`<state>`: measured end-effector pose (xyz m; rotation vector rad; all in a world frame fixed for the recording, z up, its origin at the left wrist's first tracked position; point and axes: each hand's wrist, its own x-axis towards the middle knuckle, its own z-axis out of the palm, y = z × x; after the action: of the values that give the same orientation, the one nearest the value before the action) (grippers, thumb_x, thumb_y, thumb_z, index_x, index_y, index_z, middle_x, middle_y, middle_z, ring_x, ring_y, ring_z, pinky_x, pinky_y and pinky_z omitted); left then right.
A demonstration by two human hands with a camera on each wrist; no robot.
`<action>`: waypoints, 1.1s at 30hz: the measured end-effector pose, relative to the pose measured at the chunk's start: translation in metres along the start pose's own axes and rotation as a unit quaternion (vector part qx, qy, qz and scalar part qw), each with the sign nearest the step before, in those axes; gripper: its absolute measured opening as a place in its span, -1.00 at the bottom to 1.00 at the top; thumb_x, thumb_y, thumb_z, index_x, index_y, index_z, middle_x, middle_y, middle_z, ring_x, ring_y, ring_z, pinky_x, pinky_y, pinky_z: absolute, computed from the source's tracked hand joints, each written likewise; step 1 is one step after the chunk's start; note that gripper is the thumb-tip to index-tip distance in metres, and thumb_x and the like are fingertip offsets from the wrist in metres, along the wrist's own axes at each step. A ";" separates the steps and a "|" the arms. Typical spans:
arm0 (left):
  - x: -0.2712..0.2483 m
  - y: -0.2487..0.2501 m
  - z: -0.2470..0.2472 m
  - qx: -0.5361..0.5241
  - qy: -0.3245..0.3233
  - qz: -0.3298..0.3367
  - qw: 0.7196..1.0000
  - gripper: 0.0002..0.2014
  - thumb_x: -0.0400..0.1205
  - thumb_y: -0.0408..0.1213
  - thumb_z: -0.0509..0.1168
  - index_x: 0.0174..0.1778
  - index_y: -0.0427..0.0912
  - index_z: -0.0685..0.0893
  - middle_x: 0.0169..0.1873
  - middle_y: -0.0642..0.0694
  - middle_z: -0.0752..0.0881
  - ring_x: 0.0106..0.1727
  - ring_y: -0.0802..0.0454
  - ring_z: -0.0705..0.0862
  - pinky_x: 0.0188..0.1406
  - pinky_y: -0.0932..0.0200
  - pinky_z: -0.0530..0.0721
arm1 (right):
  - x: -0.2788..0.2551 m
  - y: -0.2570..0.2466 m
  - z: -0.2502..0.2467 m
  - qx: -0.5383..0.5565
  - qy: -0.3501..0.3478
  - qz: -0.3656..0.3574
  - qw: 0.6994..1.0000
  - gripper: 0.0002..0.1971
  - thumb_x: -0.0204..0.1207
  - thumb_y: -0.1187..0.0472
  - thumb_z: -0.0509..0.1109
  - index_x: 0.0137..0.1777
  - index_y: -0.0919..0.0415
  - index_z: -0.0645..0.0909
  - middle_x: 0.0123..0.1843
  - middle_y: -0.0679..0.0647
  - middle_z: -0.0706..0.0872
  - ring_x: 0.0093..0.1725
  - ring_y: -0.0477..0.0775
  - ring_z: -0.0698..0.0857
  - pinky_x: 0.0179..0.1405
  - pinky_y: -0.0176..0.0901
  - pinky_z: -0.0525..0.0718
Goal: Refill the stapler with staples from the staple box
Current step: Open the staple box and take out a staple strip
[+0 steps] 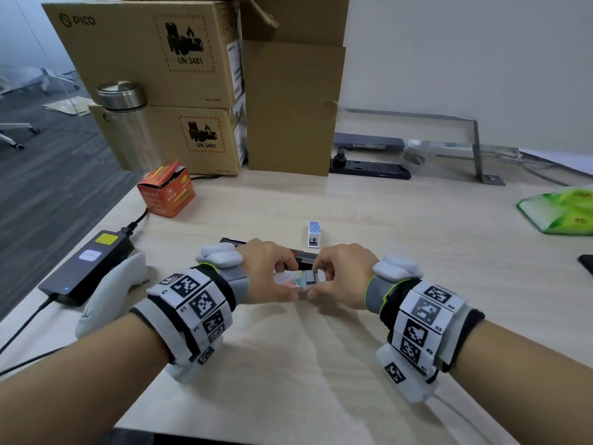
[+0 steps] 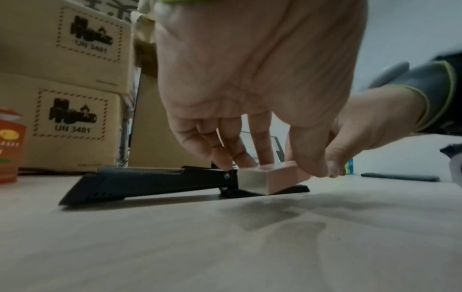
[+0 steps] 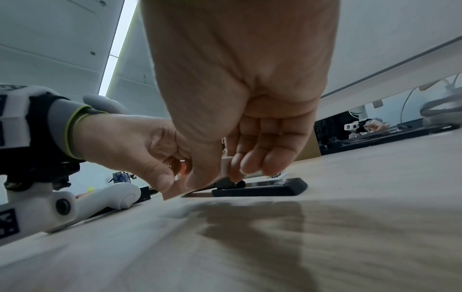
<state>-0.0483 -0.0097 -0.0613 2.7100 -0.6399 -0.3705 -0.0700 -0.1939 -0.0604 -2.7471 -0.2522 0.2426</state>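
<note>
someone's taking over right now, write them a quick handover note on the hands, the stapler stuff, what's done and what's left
Left hand: pinches the small staple box at its left end, just above the desk.
Right hand: fingers curled on the box's right end, at a grey strip that looks like staples.
Stapler: black, lying opened out flat on the desk right behind the hands; its channel cannot be seen well enough to say whether it is empty.
Done: stapler opened, box in hand and seemingly open.
Left: lift a strip out, lay it in the stapler's channel, close the stapler, put the box down.
</note>
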 end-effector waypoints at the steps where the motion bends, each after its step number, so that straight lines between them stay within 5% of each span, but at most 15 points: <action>1: 0.001 -0.001 0.000 0.020 -0.003 0.007 1.000 -0.55 0.34 0.23 0.41 0.13 0.22 0.69 -0.10 0.22 0.68 0.00 0.08 0.66 0.03 0.01 0.70 | 0.000 -0.001 0.001 0.006 0.002 0.001 1.000 -0.58 0.19 -0.19 0.59 0.00 -0.03 0.70 -0.19 -0.10 0.71 -0.18 0.04 0.67 -0.29 -0.17 0.51; 7: -0.001 -0.002 0.002 0.053 -0.021 0.024 0.998 -0.71 0.48 -0.04 0.40 0.13 0.12 0.70 -0.04 0.13 0.70 -0.09 0.03 0.65 -0.06 0.13 0.64 | 0.001 0.001 0.007 0.013 -0.005 0.007 1.000 -0.59 0.21 -0.16 0.60 0.01 -0.03 0.70 -0.21 -0.13 0.70 -0.15 0.00 0.67 -0.22 -0.19 0.51; 13: -0.005 -0.007 0.005 0.085 -0.045 0.033 0.995 -0.66 0.49 0.00 0.41 0.18 0.10 0.66 0.03 0.08 0.69 0.06 0.02 0.65 0.05 0.10 0.65 | -0.003 0.004 0.015 -0.037 -0.021 0.004 0.999 -0.67 0.34 -0.18 0.50 0.03 -0.05 0.72 -0.02 -0.10 0.79 -0.02 0.03 0.70 -0.10 -0.19 0.58; 17: -0.003 -0.005 0.008 0.086 -0.043 0.038 0.995 -0.60 0.48 0.03 0.40 0.24 0.11 0.61 0.06 0.07 0.67 0.10 -0.01 0.63 0.08 0.10 0.61 | -0.003 -0.005 0.012 -0.040 0.016 -0.029 0.999 -0.83 0.49 -0.01 0.40 0.01 -0.03 0.74 0.00 -0.08 0.80 0.02 0.06 0.71 -0.14 -0.20 0.51; 24: -0.002 -0.005 0.009 0.076 -0.032 0.039 0.996 -0.70 0.43 0.03 0.38 0.08 0.16 0.75 -0.19 0.12 0.62 -0.04 -0.02 0.68 -0.05 0.13 0.67 | 0.003 -0.019 0.013 -0.125 -0.025 -0.075 0.989 -0.79 0.49 0.05 0.34 0.03 -0.01 0.76 0.02 0.01 0.79 0.00 0.19 0.73 -0.11 -0.10 0.67; 33: 0.002 -0.011 0.010 -0.008 -0.038 0.033 0.999 -0.79 0.44 -0.03 0.42 -0.04 0.09 0.80 -0.31 0.13 0.64 -0.24 0.10 0.61 -0.32 0.31 0.44 | 0.002 -0.027 0.019 -0.271 -0.063 -0.140 0.950 -0.70 0.54 0.04 0.21 -0.06 0.22 0.69 -0.05 0.16 0.72 -0.11 0.29 0.70 -0.25 -0.09 0.51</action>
<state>-0.0461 -0.0040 -0.0749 2.6622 -0.7420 -0.4629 -0.0760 -0.1624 -0.0675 -3.1802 -0.8497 0.3097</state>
